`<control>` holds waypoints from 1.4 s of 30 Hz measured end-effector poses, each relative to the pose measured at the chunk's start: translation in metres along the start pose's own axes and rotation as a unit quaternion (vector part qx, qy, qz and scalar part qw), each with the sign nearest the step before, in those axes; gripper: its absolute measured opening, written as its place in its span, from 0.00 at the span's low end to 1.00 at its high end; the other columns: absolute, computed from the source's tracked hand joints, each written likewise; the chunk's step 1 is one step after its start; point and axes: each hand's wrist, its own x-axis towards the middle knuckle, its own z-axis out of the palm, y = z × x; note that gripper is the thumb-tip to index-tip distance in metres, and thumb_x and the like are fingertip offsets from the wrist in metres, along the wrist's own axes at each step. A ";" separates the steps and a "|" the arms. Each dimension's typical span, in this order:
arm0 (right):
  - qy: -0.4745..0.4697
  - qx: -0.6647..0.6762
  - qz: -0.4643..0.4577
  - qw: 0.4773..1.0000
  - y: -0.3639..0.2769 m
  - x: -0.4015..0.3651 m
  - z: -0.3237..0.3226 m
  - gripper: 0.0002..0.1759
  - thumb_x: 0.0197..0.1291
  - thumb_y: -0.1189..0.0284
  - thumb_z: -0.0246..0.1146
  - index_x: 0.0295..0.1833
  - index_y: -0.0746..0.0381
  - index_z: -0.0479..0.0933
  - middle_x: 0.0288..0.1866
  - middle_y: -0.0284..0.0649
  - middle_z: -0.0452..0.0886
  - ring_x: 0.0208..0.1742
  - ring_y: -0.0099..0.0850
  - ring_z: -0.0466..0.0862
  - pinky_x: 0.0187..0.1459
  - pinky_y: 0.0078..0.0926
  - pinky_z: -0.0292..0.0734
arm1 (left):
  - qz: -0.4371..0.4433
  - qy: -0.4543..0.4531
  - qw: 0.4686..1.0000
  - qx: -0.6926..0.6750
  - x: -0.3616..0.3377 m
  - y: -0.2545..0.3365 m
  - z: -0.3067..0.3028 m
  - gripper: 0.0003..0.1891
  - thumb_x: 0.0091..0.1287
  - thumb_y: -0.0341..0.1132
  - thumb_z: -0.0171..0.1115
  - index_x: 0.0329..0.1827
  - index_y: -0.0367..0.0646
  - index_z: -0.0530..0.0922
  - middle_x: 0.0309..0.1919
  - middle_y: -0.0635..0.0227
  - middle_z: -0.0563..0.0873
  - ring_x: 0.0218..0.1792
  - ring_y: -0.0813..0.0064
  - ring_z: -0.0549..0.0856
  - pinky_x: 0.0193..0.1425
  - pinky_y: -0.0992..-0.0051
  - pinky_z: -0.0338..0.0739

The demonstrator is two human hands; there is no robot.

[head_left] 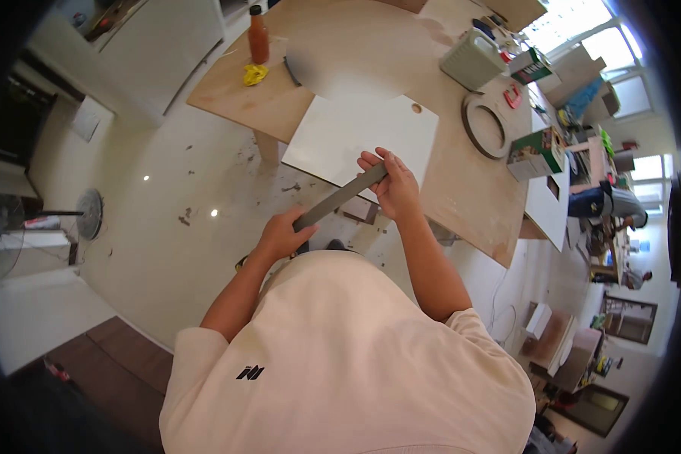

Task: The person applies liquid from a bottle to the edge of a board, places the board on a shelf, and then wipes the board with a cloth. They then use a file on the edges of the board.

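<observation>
Shirt [340, 356] up front. L hand [281, 236] & R hand [393, 189] both closed round strip [339, 198], held by board [340, 140] edge on worktop [461, 189]; not laid down yet.

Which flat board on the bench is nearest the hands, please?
The white square board, just beyond the right hand; the round grey board lies farther back.

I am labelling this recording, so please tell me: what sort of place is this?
Probably a small workshop or craft space. A plywood worktable bears a white board and a wooden ring, and the left hand and right hand hold a grey strip.
</observation>
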 end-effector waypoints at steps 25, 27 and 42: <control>-0.171 -0.757 -0.265 0.572 0.116 0.079 0.080 0.33 0.67 0.64 0.63 0.76 0.57 0.66 0.82 0.39 0.59 0.83 0.45 0.56 0.74 0.71 0.50 | -0.159 0.191 0.934 -0.258 -0.086 -0.032 -0.038 0.25 0.73 0.37 0.65 0.70 0.34 0.73 0.29 0.79 0.76 0.27 0.88 0.71 0.33 0.83 0.67; -0.149 -0.761 -0.265 0.573 0.120 0.080 0.089 0.35 0.65 0.64 0.65 0.77 0.55 0.64 0.82 0.40 0.58 0.82 0.47 0.56 0.73 0.73 0.50 | -0.130 0.158 0.933 -0.295 -0.078 -0.042 -0.053 0.25 0.74 0.38 0.64 0.70 0.35 0.73 0.30 0.79 0.77 0.28 0.88 0.71 0.34 0.83 0.67; -0.253 -0.729 -0.250 0.585 0.103 0.104 0.151 0.06 0.50 0.78 0.70 0.36 0.59 0.84 0.59 0.40 0.79 0.64 0.44 0.75 0.71 0.52 0.65 | -0.181 0.032 0.916 -0.357 -0.060 -0.185 -0.094 0.23 0.79 0.42 0.57 0.72 0.42 0.74 0.35 0.75 0.79 0.35 0.84 0.73 0.44 0.81 0.71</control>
